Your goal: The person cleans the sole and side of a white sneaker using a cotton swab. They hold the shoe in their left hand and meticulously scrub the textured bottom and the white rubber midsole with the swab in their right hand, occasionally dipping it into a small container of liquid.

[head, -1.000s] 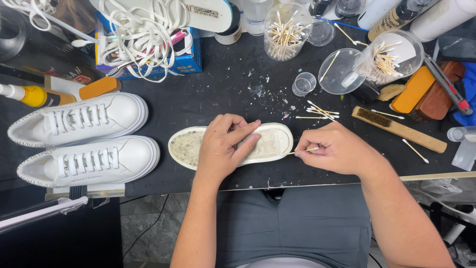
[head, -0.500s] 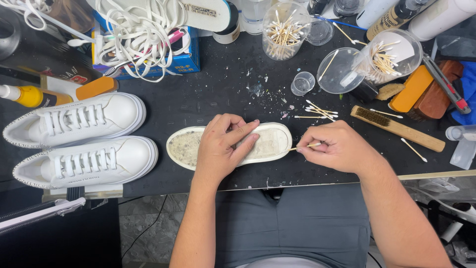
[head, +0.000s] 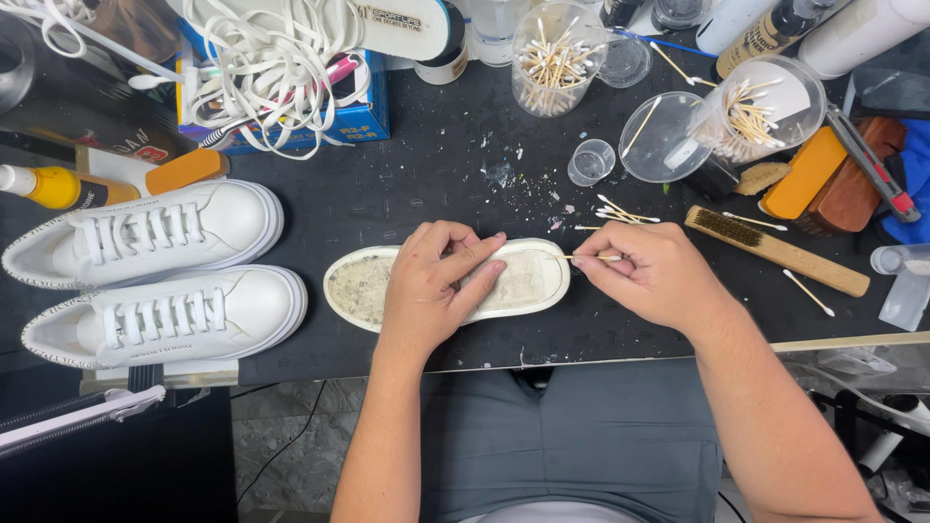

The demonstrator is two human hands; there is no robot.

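Steadily | left hand (head: pixel 433 291) lies flat, fingers spread, pinning white sole (head: pixel 448 283) to counter (head: pixel 417 184) | right hand (head: pixel 647 273) fingers pinch cotton swab (head: pixel 593 257) at sole's rim | best: light strokes, firm hold

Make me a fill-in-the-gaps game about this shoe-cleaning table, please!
1. The left hand presses down on a shoe ____ lying upside down.
2. The right hand pinches a cotton ____.
3. Two ____ sneakers sit side by side on the black mat.
4. The wooden brush lies on the ____ side of the right hand.

Missing words: sole; swab; white; right
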